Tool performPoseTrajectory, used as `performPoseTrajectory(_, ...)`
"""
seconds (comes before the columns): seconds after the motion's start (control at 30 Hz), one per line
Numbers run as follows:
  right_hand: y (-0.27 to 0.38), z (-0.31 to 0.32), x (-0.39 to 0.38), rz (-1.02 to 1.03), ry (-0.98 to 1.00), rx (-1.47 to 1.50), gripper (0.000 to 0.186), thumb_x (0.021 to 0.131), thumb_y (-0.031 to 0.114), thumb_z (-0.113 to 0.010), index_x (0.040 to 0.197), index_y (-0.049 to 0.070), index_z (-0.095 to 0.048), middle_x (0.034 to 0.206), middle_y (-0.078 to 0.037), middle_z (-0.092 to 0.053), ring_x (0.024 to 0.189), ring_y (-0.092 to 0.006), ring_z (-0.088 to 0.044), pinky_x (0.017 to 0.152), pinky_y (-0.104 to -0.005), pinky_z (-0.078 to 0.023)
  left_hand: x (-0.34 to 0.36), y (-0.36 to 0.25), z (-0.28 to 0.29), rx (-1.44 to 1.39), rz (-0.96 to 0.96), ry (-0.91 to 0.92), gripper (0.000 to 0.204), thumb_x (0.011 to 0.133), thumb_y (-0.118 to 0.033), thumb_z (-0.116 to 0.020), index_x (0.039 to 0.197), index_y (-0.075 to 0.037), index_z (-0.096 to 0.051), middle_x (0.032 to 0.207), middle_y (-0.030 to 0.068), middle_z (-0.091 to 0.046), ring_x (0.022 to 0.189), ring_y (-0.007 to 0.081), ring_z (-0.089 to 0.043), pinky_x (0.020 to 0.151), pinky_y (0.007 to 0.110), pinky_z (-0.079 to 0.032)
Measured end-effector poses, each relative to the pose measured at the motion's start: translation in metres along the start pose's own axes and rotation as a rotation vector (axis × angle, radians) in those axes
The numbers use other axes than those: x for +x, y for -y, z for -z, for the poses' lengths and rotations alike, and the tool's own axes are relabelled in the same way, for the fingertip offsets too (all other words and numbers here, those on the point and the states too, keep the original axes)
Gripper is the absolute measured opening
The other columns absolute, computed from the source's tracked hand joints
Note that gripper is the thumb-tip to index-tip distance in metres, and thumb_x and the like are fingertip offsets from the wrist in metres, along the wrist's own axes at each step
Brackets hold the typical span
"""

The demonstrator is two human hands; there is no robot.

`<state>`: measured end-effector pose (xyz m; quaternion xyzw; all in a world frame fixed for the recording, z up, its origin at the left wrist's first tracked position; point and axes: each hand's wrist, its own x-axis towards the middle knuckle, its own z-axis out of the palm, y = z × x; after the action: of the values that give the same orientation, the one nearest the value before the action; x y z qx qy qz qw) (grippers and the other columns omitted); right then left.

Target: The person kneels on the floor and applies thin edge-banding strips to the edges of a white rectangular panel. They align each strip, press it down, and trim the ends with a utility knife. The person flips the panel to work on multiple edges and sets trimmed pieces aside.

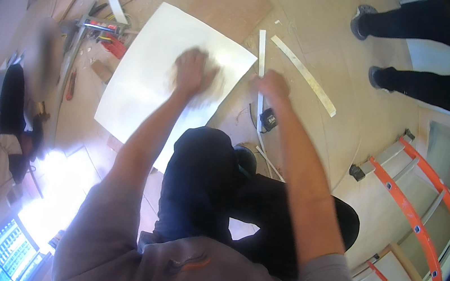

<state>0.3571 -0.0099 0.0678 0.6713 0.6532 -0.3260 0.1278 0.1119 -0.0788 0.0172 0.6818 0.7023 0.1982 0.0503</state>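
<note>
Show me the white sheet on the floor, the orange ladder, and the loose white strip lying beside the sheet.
white sheet (143, 73): head view, bare middle of its surface.
orange ladder (416, 217): head view, on its orange side rail.
white strip (305, 74): head view, mid-length of the strip.

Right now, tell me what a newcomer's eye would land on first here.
First, the large white sheet lying flat on the wooden floor at centre, with the left hand blurred on it and the right hand at its right edge by a thin white strip. Next, the orange ladder at lower right. Then another person's dark shoes at upper right.
</note>
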Motion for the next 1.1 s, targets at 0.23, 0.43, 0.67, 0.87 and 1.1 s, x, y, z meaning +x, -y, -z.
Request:
performPoseTrajectory(0.23, 0.033, 0.100, 0.025, 0.676, -0.005, -0.396, 0.040, 0.085, 0.030, -0.072, 0.112, 0.002, -0.064, 0.111, -0.021, -0.068, 0.107, -0.0369, -0.066, 0.091, -0.0458, -0.052, -0.164, 0.094, 0.079, 0.116, 0.397, -0.125, 0.058, 0.085, -0.039, -0.075, 0.130, -0.008, -0.055, 0.130, 0.0212, -0.051, 0.129, 0.0385, -0.043, 0.109, 0.052, -0.030)
performPoseTrajectory(0.43, 0.080, 0.042, 0.089, 0.649, -0.069, -0.003, 0.040, 0.084, 0.028, -0.074, 0.109, -0.001, -0.066, 0.105, -0.021, -0.069, 0.096, -0.0346, -0.067, 0.083, -0.0418, -0.052, -0.117, 0.137, 0.100, 0.201, 0.160, 0.128, 0.062, 0.081, -0.035, -0.078, 0.135, -0.016, -0.053, 0.136, 0.0132, -0.046, 0.131, 0.0364, -0.042, 0.105, 0.055, -0.034)
performPoseTrajectory(0.67, 0.084, -0.017, 0.137, 0.481, -0.009, 0.394, 0.036, 0.077, 0.026, -0.084, 0.100, 0.001, -0.072, 0.091, -0.012, -0.072, 0.080, -0.0223, -0.067, 0.073, -0.0366, -0.051, -0.082, 0.143, 0.120, 0.228, 0.254, 0.482, 0.073, 0.075, -0.036, -0.082, 0.139, -0.023, -0.049, 0.138, 0.0116, -0.046, 0.133, 0.0368, -0.041, 0.102, 0.059, -0.038)
performPoseTrajectory(0.87, 0.085, -0.021, 0.137, 0.423, -0.028, 0.383, 0.037, 0.076, 0.023, -0.085, 0.102, 0.000, -0.073, 0.088, -0.011, -0.073, 0.077, -0.0185, -0.067, 0.072, -0.0328, -0.052, -0.114, 0.092, 0.117, 0.358, 0.801, 0.220, 0.068, 0.087, -0.042, -0.073, 0.142, -0.013, -0.045, 0.142, 0.0180, -0.043, 0.137, 0.0398, -0.037, 0.107, 0.058, -0.031)
performPoseTrajectory(1.1, 0.076, -0.011, 0.153, 0.503, -0.010, 0.248, 0.039, 0.077, 0.025, -0.084, 0.104, -0.001, -0.072, 0.092, -0.015, -0.073, 0.083, -0.0263, -0.070, 0.077, -0.0367, -0.053, -0.205, 0.044, 0.081, 0.109, 1.109, -0.245, 0.071, 0.084, -0.043, -0.075, 0.140, -0.009, -0.046, 0.138, 0.0210, -0.045, 0.128, 0.0393, -0.043, 0.107, 0.054, -0.032)
